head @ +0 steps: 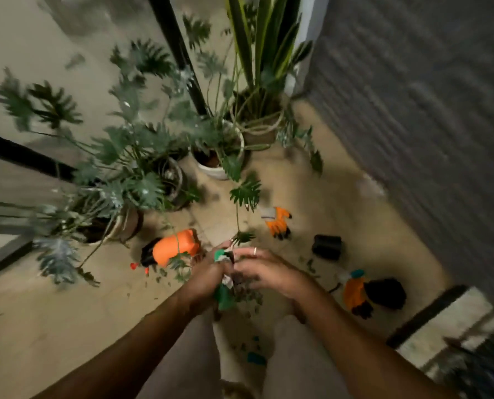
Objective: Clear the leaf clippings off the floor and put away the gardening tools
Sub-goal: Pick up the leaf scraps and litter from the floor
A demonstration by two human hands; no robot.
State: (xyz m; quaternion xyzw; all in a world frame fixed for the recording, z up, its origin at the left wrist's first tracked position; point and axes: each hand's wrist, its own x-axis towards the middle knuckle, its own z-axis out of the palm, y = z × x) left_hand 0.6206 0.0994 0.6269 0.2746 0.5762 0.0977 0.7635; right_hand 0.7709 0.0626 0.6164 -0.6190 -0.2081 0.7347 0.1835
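Your left hand (208,275) grips a blurred green-and-white plastic item (224,296). Your right hand (266,272) curls round dark leaf clippings (247,286) against it. Task judged partly done: scattered bits lie on the beige floor (67,326), and the orange spray bottle (176,247) and orange work gloves (277,221) are not yet stowed.

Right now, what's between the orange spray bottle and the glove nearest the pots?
Head view: only a drooping stem with a small leaf crosses the floor between spray bottle and glove.
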